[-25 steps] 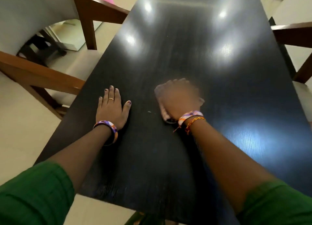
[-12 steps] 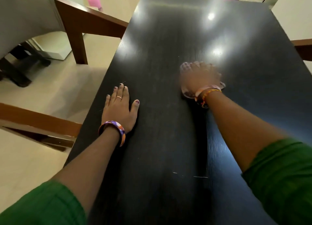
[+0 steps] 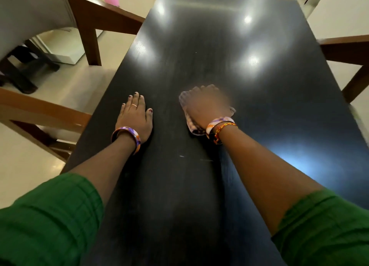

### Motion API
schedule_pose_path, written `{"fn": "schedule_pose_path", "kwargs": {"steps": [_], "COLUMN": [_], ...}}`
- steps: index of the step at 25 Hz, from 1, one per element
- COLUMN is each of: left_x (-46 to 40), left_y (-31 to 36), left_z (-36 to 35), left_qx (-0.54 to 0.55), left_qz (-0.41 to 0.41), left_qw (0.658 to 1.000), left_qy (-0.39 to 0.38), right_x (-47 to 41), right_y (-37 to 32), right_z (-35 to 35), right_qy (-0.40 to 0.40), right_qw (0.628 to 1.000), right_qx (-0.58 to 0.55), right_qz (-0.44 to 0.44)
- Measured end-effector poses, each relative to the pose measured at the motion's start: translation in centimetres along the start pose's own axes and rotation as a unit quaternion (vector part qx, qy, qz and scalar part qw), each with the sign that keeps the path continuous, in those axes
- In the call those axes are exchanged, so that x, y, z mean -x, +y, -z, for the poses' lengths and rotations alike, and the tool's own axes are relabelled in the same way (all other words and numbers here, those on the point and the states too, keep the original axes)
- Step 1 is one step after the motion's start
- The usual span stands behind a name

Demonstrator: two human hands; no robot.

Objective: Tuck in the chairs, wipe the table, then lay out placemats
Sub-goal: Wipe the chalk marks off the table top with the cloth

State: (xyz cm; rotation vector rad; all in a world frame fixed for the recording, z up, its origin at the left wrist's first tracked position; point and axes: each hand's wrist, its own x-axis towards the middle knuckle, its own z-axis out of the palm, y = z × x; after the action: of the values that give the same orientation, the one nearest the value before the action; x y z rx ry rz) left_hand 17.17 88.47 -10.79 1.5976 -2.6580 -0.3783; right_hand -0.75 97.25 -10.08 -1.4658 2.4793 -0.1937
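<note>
Wiping glossy black table (image 3: 219, 46), checked cloth (image 3: 192, 125)

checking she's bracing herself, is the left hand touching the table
Touching. The head view shows the left hand lying flat, palm down, fingers straight, on the dark table, no gap visible beneath it.

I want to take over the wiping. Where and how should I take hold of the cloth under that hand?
The cloth lies flat on the table under the right hand, only its edges showing. Come from above, palm down over its middle, fingers curled over the far edge. The left hand rests flat beside it.
</note>
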Motion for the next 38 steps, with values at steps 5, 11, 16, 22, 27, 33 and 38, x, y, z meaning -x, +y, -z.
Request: {"fn": "schedule_pose_path", "kwargs": {"steps": [5,11,16,22,27,33,38], "left_x": [8.9,21.3,28.2,28.3,25.1,22.5,19.6], "left_y": [3.7,13.0,23.0,31.5,37.8,41.7,48.4], "left_z": [-1.7,-5.0,-8.3,-10.8,-12.0,-11.6,-10.2], "left_qx": [0.002,-0.003,-0.013,-0.029,0.001,0.052,0.196], "left_qz": [-0.009,-0.056,-0.152,-0.168,-0.103,0.011,0.09], "left_qw": [1.0,0.998,0.988,0.985,0.995,0.998,0.977], "left_qy": [-0.001,0.002,-0.02,-0.019,0.001,0.016,0.0], "right_x": [11.8,29.0,37.0,37.3,32.6,27.0,23.4], "right_y": [8.6,20.3,24.9,27.0,31.4,37.2,42.6], "right_z": [0.8,0.8,0.6,0.8,3.2,8.7,13.2], "right_qy": [0.016,0.036,0.049,0.069,0.043,0.035,0.074], "right_qw": [0.996,0.978,0.975,0.988,0.999,0.982,0.976], "right_qx": [-0.012,-0.008,-0.064,-0.069,0.011,0.098,0.083], "right_qz": [-0.084,-0.205,-0.206,-0.116,-0.017,0.158,0.19]}}
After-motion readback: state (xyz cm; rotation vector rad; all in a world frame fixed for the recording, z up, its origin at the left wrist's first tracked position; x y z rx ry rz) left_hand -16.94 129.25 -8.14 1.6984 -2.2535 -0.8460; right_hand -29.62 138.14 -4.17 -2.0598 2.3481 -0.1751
